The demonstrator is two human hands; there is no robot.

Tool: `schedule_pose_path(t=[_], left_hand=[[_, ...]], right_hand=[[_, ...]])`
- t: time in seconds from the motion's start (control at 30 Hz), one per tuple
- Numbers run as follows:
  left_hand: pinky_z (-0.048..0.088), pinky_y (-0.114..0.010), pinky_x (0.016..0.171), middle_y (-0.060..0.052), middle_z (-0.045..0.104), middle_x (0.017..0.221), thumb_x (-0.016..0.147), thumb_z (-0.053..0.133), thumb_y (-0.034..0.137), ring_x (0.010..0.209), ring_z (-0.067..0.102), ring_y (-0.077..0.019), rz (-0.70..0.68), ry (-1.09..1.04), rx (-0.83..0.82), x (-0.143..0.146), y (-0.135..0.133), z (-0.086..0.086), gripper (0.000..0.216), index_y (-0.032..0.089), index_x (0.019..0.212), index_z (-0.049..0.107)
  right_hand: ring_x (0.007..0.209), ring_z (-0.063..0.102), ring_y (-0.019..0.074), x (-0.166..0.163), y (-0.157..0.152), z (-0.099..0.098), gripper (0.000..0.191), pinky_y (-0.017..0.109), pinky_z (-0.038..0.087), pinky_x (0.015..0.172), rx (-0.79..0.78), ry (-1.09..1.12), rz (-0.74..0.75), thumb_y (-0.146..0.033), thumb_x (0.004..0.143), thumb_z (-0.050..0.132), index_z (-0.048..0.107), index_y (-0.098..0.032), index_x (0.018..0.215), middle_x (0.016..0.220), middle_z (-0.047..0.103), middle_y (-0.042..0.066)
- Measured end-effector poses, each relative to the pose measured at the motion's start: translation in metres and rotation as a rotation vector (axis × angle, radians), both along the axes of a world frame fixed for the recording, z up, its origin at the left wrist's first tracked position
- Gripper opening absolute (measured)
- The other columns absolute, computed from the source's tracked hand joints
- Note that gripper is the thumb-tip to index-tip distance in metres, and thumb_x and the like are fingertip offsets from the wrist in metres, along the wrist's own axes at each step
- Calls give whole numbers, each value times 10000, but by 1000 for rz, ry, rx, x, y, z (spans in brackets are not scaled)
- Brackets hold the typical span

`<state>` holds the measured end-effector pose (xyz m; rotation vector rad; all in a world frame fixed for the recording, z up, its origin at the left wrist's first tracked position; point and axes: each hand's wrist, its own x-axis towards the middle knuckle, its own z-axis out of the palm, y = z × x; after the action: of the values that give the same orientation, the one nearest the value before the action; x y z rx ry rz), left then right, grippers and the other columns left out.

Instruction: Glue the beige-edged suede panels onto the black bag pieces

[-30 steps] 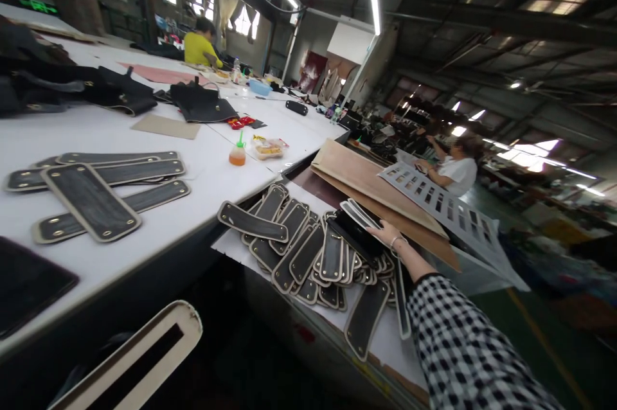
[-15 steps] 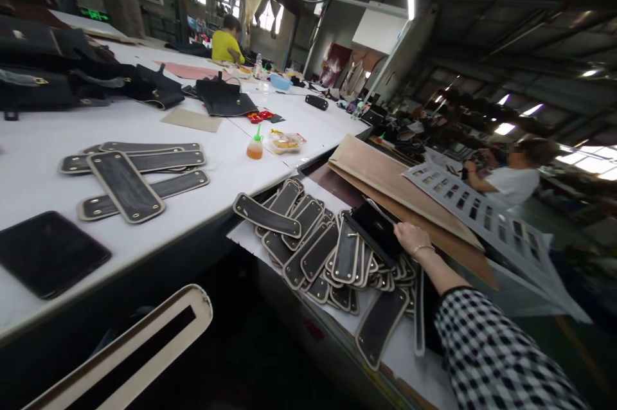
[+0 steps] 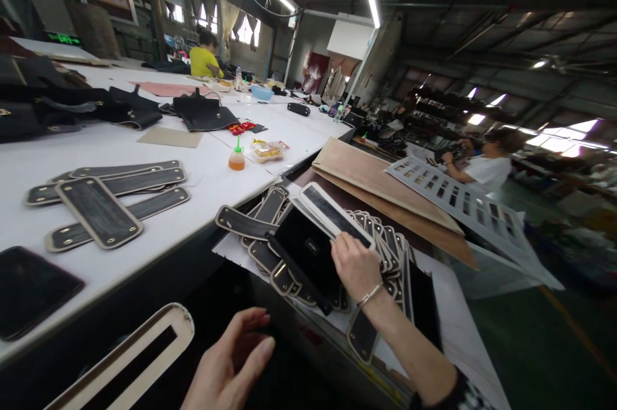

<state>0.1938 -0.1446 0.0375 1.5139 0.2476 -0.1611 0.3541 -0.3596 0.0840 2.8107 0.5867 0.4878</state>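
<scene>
My right hand (image 3: pixel 357 268) grips a black bag piece (image 3: pixel 301 246) with a small plate on its face; a pale-edged strip with a black middle (image 3: pixel 335 207) rises beside the fingers. The piece hangs over a heap of dark panels with cream edges and brass studs (image 3: pixel 380 240). My left hand (image 3: pixel 229 358) is low in the middle, thumb and fingers apart, with nothing in it. Left of it juts a cream part with a rounded end and a dark slot (image 3: pixel 180 320); its lower end is cut off by the frame.
On the white table (image 3: pixel 159 275) lie several crossed studded panels (image 3: pixel 99 211), a black tablet-like slab (image 3: pixel 33 291), a bottle of orange liquid (image 3: pixel 236 158) and a snack pack (image 3: pixel 267 151). Brown boards (image 3: pixel 380 188) and a slotted sheet (image 3: pixel 448 188) stand right. Two people work farther off.
My right hand has come left and nearer, lifting the black bag piece off the heap's right side. My left hand has entered from below. The view has turned slightly right.
</scene>
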Motion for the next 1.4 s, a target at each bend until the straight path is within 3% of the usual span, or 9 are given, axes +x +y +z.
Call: schedule_pose_path(t=[0.2,0.43,0.53,0.63,0.77,0.97,1.07,1.2,1.4], left_hand=[[575,-401,755,-121,615,979,690,616,725,931,648,-295,157,152,-211,46,-33,15,656,136,973,558],[582,-358,693,-130,594,1140,771,602,611,1051,605,-316,226,147,-294,23,-41,6,536,172,1064,508],[558,-336,758,-120,625,1137,768,649,559,1059,610,-298,285,84,-262,17,-41,3,558,172,1134,484],[524,-350,845,-92,675,1042,780,647,550,962,650,-276,324,15,-271,14,-37,-2,499,169,1074,515],[477,-373,946,-88,684,1075,790,630,545,1044,637,-293,383,7,-335,8,-29,-3,491,181,1103,529],[489,-349,880,-93,690,1038,781,612,557,1027,627,-297,404,-34,-153,-2,-18,-4,451,177,1023,582],[518,-324,723,-46,667,834,732,669,592,803,636,-243,511,-33,26,-5,-11,-13,445,189,891,570],[402,-222,386,48,480,557,667,677,701,458,465,-121,467,2,-244,0,-16,-24,545,204,699,456],[401,-211,416,35,520,579,656,712,688,436,450,-88,341,-83,-437,9,-20,-11,565,168,763,518]], right_hand=[[844,663,240,-81,26,-19,298,349,534,675,130,-70,285,-163,951,412,631,-63,1126,1116,686,159],[810,676,289,-124,37,-34,312,411,576,652,227,-50,398,-90,863,464,637,-16,1112,1085,697,188],[874,683,306,-131,38,-30,372,402,591,712,326,41,494,-258,881,535,626,-41,1170,1134,685,186],[944,680,240,-121,28,-10,337,321,579,802,580,298,522,-415,918,514,677,-191,1109,1108,708,100],[1155,572,272,-77,15,3,390,443,467,1000,941,207,180,-442,905,522,626,-195,1188,1213,636,126],[701,618,202,-46,36,-38,425,309,514,644,1439,955,20,-591,768,642,626,-169,815,720,651,26],[623,542,146,-49,42,-46,406,262,455,599,1516,1006,26,-569,770,660,559,-177,746,635,573,-26],[649,504,118,-46,36,-32,347,239,433,650,1643,1043,21,-479,774,715,549,-176,734,656,559,-40],[633,516,114,-23,25,-12,320,232,458,655,1628,1070,-3,-449,727,761,580,-186,718,663,589,-33]])
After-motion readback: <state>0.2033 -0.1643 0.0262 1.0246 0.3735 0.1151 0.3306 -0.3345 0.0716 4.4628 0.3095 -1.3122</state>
